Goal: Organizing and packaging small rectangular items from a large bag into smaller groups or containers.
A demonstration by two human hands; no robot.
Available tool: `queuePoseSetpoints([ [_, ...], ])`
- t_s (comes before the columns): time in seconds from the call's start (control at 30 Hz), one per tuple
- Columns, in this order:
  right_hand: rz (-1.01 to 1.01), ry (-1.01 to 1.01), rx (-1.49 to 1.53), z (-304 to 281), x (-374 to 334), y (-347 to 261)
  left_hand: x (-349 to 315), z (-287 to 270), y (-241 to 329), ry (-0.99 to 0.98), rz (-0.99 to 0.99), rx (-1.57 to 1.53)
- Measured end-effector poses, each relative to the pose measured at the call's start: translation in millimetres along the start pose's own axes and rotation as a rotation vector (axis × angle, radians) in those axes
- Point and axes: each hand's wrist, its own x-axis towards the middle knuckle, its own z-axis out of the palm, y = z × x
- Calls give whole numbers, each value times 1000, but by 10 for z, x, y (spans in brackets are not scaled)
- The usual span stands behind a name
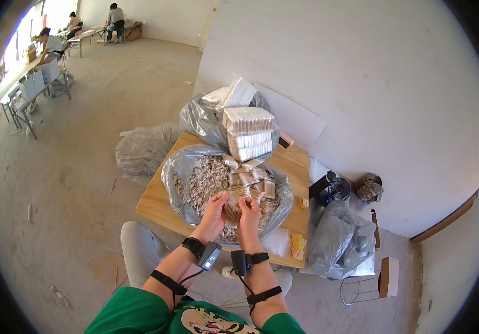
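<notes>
Between my two hands is a small clear packet of cotton swabs with brown sticks. My left hand pinches it at one side, fingertips near its upper edge. Opposite it, my right hand grips the other side, fingers closed. Both hands are over a wide grey plastic bag, open at the top. Loose swabs heap in its left part, and several filled swab packets lie in its right part. My fingers hide part of the packet.
A wooden table carries the bag. Behind it, bundled packs rise from another grey bag. Small yellow packets lie at the near right corner. A black fan and a grey bag stand right. People work at far-left tables.
</notes>
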Motion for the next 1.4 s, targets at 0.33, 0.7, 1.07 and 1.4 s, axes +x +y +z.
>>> queuePoseSetpoints([
  [0.33, -92, 43, -203, -76, -20, -62, -9, -52, -62, 102, 75, 312],
  [0.7, 54, -124, -18, -103, 200, -259, 143, 8, 47, 87, 88, 290],
  [1.07, 49, -89, -32, -63, 164, -168, 119, -29, 125, -2, 118, 474],
  [1.4, -142, -312, -494, -97, 323, -214, 114, 132, 465, -367, 411, 1621],
])
